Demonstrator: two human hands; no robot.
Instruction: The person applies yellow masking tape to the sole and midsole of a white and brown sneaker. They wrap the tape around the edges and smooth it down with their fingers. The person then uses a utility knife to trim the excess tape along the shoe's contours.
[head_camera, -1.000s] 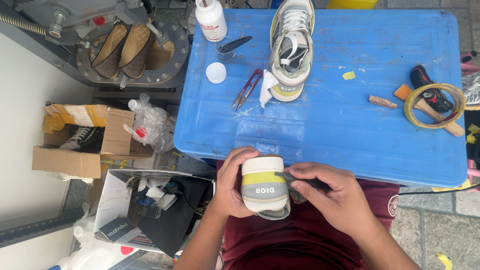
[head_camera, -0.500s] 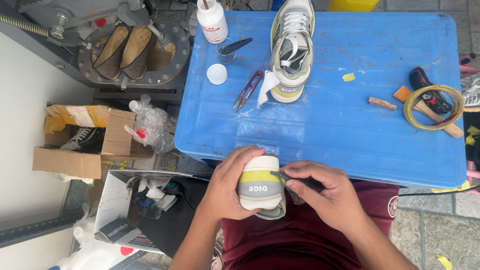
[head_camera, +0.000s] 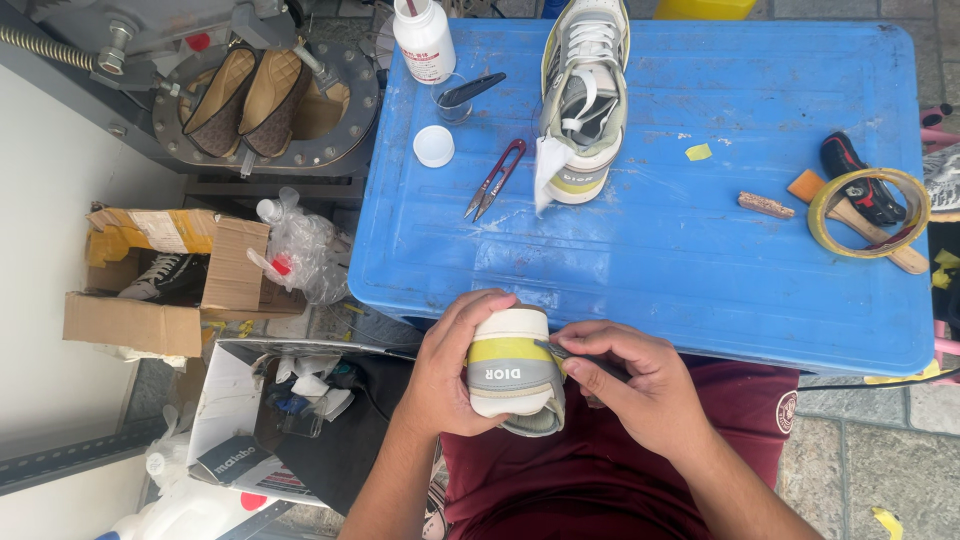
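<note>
Barely shifted: left hand (head_camera: 452, 365) still gripping sneaker (head_camera: 512, 372) heel; right hand (head_camera: 640, 385) pinching thin tool (head_camera: 585, 360) against it.

The left hand (head_camera: 445, 375) covered one side of the white, yellow and grey sneaker (head_camera: 512, 370); its front stayed hidden. The thin dark tool (head_camera: 590, 362) vanished under the right hand (head_camera: 640, 385).

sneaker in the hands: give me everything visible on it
The sneaker shows its heel end to the camera: white upper and sole, a yellow band over a grey lettered heel tab, looks like leather. It sits below the blue table edge, over the lap. The left hand wraps its side; the right hand presses a thin dark tool at the heel seam.
</note>
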